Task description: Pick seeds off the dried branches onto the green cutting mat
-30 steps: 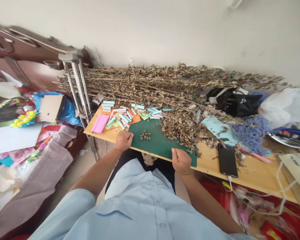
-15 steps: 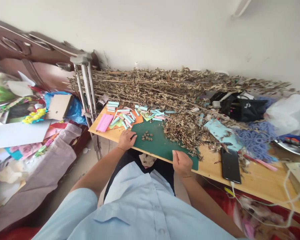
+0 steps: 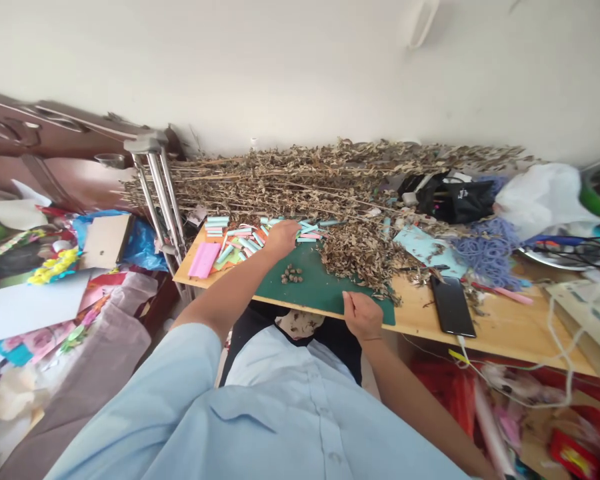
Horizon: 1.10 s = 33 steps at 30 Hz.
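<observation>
My left hand [image 3: 282,240] is stretched out over the far left edge of a green cutting mat [image 3: 316,280], beside small blue and pink paper rolls [image 3: 307,230]. Its fingers point away and are mostly hidden, so I cannot tell whether they hold anything. My right hand [image 3: 363,315] rests curled at the mat's front edge, thumb on top; the inside of the fist is out of sight. Between the hands, several small brown balls [image 3: 291,274] lie together on the mat. A heap of dried leaves [image 3: 363,257] covers the mat's right part.
Long dried leafy stalks [image 3: 260,180] fill the table's back. A pink paper stack [image 3: 204,260] lies at the left, near a metal crutch [image 3: 161,193]. On the right are a black phone [image 3: 453,307] with a white cable, blue cord [image 3: 493,253] and a black bag [image 3: 463,200].
My left hand has moved from the mat's front left edge forward and right to the paper rolls. My right hand stays curled at the front edge. The view has shifted slightly right.
</observation>
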Tool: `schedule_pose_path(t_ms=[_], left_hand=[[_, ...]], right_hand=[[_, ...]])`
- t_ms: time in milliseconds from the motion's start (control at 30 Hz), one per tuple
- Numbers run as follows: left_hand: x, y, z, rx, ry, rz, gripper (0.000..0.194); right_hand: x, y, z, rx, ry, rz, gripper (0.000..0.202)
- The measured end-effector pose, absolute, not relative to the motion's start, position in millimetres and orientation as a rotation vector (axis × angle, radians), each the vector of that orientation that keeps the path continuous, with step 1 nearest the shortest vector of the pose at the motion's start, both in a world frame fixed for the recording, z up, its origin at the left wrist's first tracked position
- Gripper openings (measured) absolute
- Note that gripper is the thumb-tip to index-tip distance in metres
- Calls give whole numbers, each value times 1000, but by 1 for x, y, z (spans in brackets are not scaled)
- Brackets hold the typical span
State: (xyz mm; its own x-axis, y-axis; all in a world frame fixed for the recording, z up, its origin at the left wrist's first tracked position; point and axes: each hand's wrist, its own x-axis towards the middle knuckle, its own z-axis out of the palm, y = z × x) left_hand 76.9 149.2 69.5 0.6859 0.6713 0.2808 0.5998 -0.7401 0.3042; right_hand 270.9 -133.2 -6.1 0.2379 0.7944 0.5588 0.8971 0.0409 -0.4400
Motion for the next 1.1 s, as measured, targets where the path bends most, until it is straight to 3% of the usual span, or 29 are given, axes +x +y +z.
schedule_pose_path(t_ms=[200, 567, 867, 1100], left_hand=[[108, 187, 60, 2918, 969, 198, 46], [129, 190, 64, 2971, 1097, 8, 35], [97, 173, 76, 2814, 1260, 335, 27], [57, 104, 94, 2008, 1140, 685, 17]], right_hand=[[269, -130, -4, -1782, -1566, -213, 29], [270, -128, -6, -1786, -1605, -264, 26], [271, -126, -10, -1782, -1573, -271, 28], [272, -123, -10, -1777, -1537, -324, 33]])
